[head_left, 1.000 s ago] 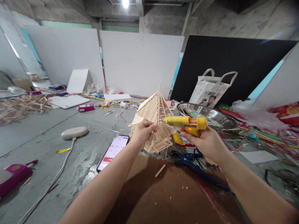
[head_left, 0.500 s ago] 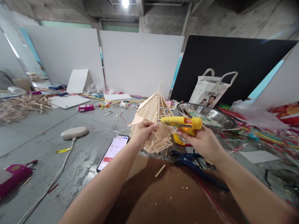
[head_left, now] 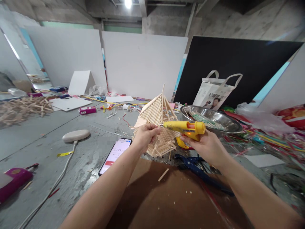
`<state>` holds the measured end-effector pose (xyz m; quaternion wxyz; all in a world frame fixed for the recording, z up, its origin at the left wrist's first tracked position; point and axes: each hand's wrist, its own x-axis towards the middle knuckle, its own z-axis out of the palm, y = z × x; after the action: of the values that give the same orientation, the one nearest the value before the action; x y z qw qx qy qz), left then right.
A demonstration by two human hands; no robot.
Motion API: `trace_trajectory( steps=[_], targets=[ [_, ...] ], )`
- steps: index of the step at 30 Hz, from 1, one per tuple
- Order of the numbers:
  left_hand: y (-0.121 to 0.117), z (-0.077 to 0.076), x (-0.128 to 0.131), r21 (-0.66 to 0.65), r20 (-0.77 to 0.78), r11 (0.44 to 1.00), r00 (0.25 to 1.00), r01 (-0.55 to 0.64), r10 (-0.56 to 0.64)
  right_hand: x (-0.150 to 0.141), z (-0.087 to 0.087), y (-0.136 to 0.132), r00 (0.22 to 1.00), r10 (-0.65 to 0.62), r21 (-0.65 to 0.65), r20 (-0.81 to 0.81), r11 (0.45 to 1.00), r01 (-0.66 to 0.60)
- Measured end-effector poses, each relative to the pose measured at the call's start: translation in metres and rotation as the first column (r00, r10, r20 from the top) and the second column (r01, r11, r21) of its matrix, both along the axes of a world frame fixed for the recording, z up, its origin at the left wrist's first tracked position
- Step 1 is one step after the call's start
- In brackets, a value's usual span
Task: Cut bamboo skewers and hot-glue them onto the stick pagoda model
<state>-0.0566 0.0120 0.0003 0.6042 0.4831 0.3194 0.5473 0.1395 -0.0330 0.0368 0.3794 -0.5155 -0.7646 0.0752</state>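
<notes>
- Overall light moderate; rough grey concrete ceiling point(head_left: 166, 20) dim.
- Round white ceiling lamp point(head_left: 128, 3), top of frame, left of centre: lit, overexposed, slight halo.
- Faint flare streak, upper right.
- Soft-edged shadow on flat brown board point(head_left: 181, 203), lower centre.
- Bright glints on round shiny steel basin point(head_left: 234, 126), right of centre.
- Wide-angle stretching toward corners; bare right forearm point(head_left: 252, 190) elongated, blurred at lower right.
- Pixelated patches: beside black-edged smartphone point(head_left: 116, 156), lower left of centre; on white printed bag point(head_left: 205, 93), right.

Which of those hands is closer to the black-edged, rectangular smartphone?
Left. The left hand is beyond the smartphone, to its right; the right hand is farther right, holding a yellow plastic glue gun.
</notes>
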Motion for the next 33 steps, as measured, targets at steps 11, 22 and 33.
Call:
trace_trajectory(
  steps=[11, 22, 33],
  targets=[
    [-0.0015, 0.0007, 0.0023, -0.031, 0.018, 0.999, 0.999, -0.038, 0.038, -0.0022, 0.0035, -0.0014, 0.999, -0.047, -0.047, -0.016, 0.998, 0.047],
    [-0.002, 0.0019, 0.0028, -0.046, 0.029, 0.998, 0.999, -0.037, 0.038, -0.0044, 0.0043, -0.0017, 0.999, -0.048, -0.038, -0.02, 0.998, 0.048],
    [-0.0007, 0.0024, -0.0007, -0.093, 0.079, 0.993, 0.995, 0.068, -0.061, -0.0068, 0.0052, 0.0002, 0.998, -0.051, -0.024, -0.023, 0.998, 0.05]
  ],
)
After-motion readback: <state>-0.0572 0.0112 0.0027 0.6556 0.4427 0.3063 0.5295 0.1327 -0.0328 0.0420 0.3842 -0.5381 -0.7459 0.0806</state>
